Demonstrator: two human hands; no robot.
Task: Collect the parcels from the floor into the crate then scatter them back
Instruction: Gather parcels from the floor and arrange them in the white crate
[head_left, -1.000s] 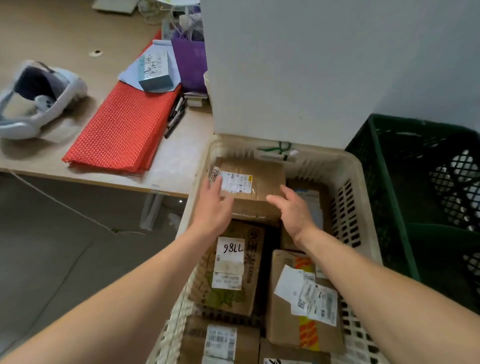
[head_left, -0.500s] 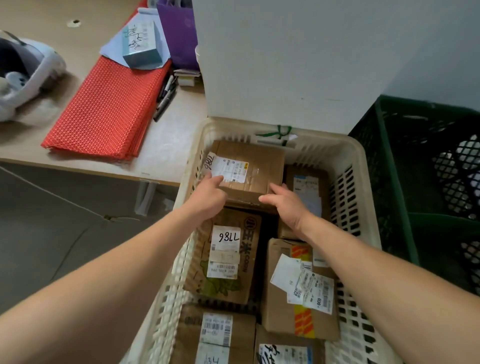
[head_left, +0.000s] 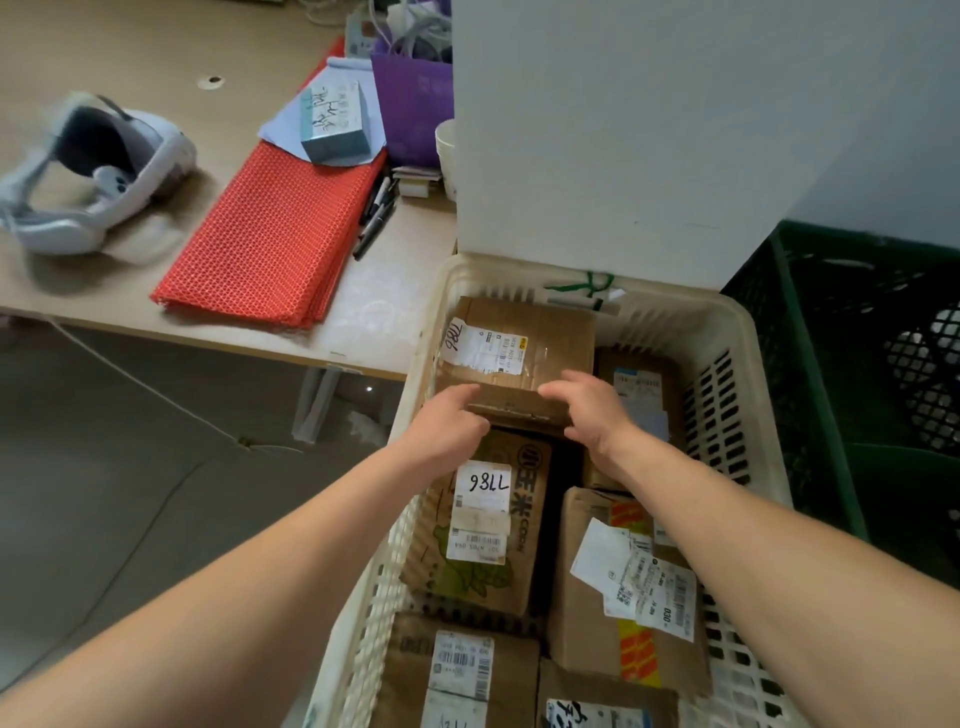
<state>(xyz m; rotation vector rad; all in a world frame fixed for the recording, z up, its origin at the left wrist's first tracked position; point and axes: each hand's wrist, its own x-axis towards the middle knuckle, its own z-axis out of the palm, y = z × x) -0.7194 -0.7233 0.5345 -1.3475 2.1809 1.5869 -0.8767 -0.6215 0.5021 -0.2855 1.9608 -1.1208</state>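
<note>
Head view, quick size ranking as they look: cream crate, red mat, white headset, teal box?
1. cream crate, though nearest the camera.
2. red mat.
3. white headset.
4. teal box, clearly smallest.

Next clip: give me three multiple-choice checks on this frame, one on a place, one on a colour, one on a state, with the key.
1. Where in the crate does the parcel under both hands lie?
A. at the far end
B. at the near end
C. outside, on the floor

2. What colour is the mesh mat on the table?
A. blue
B. red
C. yellow

3. What are the left hand and right hand doing?
A. hanging idle
B. resting on the crate rim
C. gripping the parcel's near edge

Key: 1 A, the parcel sits against the crate's far wall. 2 B, the mat is plainly red. 3 C, the fingers of both hands curl at that edge.
</note>
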